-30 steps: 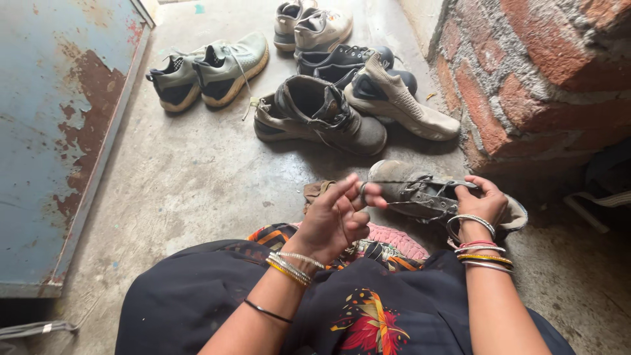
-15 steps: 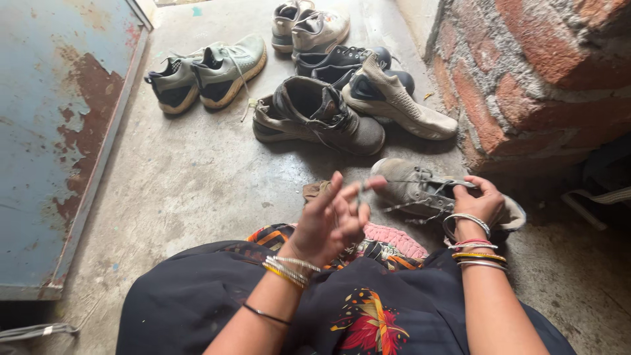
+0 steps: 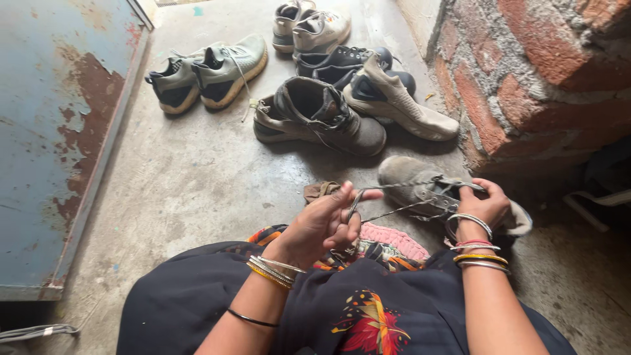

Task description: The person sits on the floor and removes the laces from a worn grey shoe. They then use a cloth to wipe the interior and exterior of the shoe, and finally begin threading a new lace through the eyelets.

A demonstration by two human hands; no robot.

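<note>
A worn grey-brown shoe (image 3: 411, 177) lies on the concrete floor just in front of my lap. My right hand (image 3: 483, 204) grips its upper near the eyelets. My left hand (image 3: 325, 223) pinches the grey shoelace (image 3: 394, 209), which runs taut from my fingers to the shoe. Bangles ring both of my wrists. My dark skirt with a red flower print (image 3: 368, 322) fills the bottom of the view.
Several other shoes stand further off: a grey-green pair (image 3: 207, 72), a brown boot (image 3: 315, 118), a beige sneaker (image 3: 397, 102), a black shoe (image 3: 335, 62) and a pale pair (image 3: 312, 26). A brick wall (image 3: 545, 79) rises at right; a rusty blue metal door (image 3: 52, 131) at left.
My left hand has drawn the lace out leftward and toward me, pulling it taut. My right hand stays on the shoe.
</note>
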